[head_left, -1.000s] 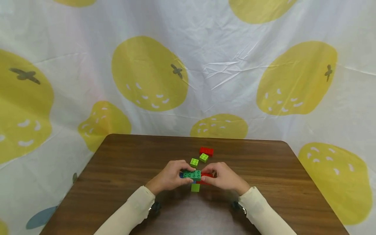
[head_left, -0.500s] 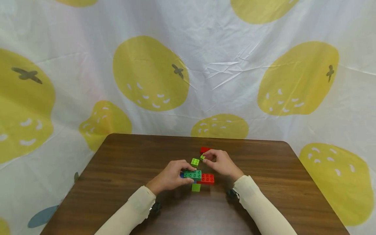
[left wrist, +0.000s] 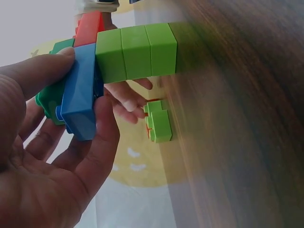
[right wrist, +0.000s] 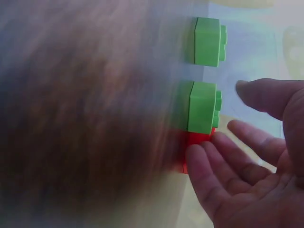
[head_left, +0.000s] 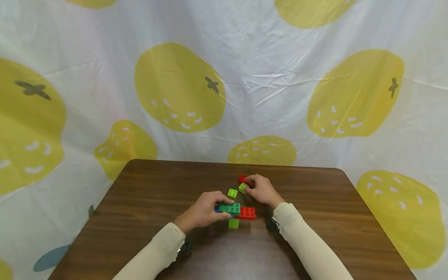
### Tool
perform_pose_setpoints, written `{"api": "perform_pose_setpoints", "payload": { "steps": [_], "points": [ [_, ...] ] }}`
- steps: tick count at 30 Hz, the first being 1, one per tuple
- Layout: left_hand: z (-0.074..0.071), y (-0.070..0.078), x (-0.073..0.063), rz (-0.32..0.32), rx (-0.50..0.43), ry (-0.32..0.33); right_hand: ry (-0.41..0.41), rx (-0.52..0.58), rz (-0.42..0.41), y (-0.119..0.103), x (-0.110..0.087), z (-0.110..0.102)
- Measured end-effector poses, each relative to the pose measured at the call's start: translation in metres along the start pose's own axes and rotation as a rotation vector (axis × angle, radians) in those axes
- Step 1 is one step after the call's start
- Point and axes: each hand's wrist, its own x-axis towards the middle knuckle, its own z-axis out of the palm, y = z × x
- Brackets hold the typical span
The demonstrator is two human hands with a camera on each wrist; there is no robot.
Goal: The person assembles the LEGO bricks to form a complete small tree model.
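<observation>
My left hand (head_left: 203, 211) grips a structure of studded toy bricks between thumb and fingers. Its top is a dark green brick (head_left: 229, 208), seated over a blue brick (left wrist: 80, 90) and a red brick (head_left: 248, 212) that juts right. Beneath them runs a column of lime green bricks (left wrist: 137, 52). Farther back, my right hand (head_left: 263, 189) reaches to a loose red brick (right wrist: 198, 138) and a lime green brick (right wrist: 202, 107). Its thumb and fingers are spread apart with nothing held; the fingertips overlap the red brick in the right wrist view.
Another lime green brick (head_left: 232, 193) sits on the brown wooden table (head_left: 168, 182), between the held structure and the far bricks. A white cloth (head_left: 252, 97) with yellow fruit prints hangs behind the table's back edge.
My right hand has left the red brick of the structure and moved back to the loose bricks at the rear. My left hand keeps its grip in nearly the same place.
</observation>
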Motion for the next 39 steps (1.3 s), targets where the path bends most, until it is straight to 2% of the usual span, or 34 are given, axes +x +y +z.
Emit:
{"api": "perform_pose_setpoints", "payload": {
  "steps": [14, 22, 29, 39],
  "points": [
    [0.001, -0.002, -0.001, 0.010, -0.001, -0.011, -0.133, -0.133, 0.112, -0.003, 0.010, -0.001],
    [-0.003, -0.004, -0.003, -0.014, -0.004, -0.034, -0.170, -0.173, 0.101, -0.011, 0.014, -0.002],
    [-0.004, -0.005, -0.006, -0.019, -0.016, -0.027, -0.168, -0.110, 0.055, -0.014, 0.008, -0.007],
    [-0.002, -0.009, -0.009, -0.050, -0.059, -0.009, -0.097, -0.002, 0.008, -0.024, -0.006, -0.011]
  ]
}}
